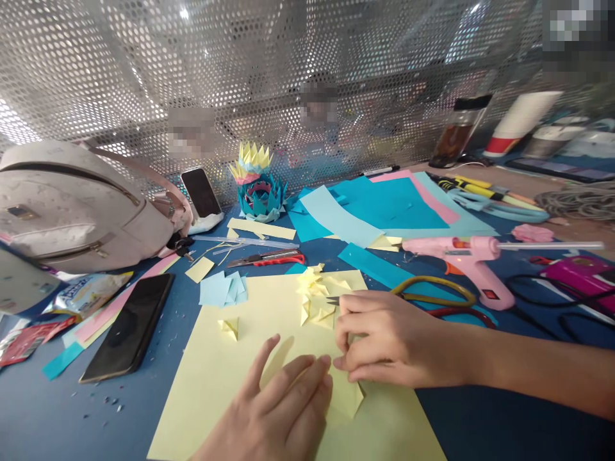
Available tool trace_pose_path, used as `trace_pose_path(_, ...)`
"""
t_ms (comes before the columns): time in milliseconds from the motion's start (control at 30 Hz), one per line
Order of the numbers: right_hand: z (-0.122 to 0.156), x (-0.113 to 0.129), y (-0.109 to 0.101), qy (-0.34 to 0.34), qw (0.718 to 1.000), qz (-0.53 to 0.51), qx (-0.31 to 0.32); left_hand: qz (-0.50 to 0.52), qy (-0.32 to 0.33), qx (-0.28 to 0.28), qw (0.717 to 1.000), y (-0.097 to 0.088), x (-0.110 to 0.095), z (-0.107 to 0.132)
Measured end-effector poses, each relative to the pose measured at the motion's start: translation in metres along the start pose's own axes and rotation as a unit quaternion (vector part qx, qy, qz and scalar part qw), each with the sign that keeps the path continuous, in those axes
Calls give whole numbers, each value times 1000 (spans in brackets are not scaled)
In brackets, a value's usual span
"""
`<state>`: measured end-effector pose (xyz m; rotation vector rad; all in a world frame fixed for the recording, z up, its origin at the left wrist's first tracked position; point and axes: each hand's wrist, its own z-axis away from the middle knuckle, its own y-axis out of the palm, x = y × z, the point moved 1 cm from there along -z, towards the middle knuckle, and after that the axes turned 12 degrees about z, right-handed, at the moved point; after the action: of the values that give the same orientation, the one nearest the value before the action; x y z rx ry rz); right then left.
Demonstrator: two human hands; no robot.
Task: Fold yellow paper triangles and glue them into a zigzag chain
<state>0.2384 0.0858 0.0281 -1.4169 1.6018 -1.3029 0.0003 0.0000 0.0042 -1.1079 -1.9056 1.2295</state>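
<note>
My left hand (273, 410) lies flat, fingers loose and spread, pressing the small folded yellow piece (350, 398) onto the big yellow sheet (216, 371) near that sheet's lower middle. My right hand (391, 342) curls its fingers (350, 366) in a pinch on the piece's upper edge. I judge the piece featherlight, thin, easily creased and apt to slide on the sheet's smooth face, so it is best held lightly at a folded edge or pointed corner; more folded yellow bits (314, 298) lie by the sheet's top edge.
</note>
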Motion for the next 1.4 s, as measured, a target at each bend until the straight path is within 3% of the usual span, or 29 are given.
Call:
trace_pose_path(233,0,1,-3,8,1000,-11,-1,23,-3,10,1000,0,1,2)
trace_pose_path(367,0,0,5,79,995,-62,2,37,-26,-37,998,6,-1,5)
trace_pose_path(467,1,1,13,130,989,-68,15,34,-14,12,999,3,0,3)
trace_pose_path(600,2,6,17,159,986,-33,26,30,-7,7,999,-5,1,0)
trace_pose_path(900,0,13,16,170,984,-43,25,48,-26,4,999,-2,0,-1)
trace_pose_path(1167,0,14,19,171,983,-65,-20,52,-23,-2,998,-1,1,0)
trace_pose_path(1300,2,13,21,158,984,-66,-48,50,-23,-7,998,1,1,2)
trace_pose_path(1400,3,12,19,109,992,-31,-49,42,-23,-13,999,2,1,2)
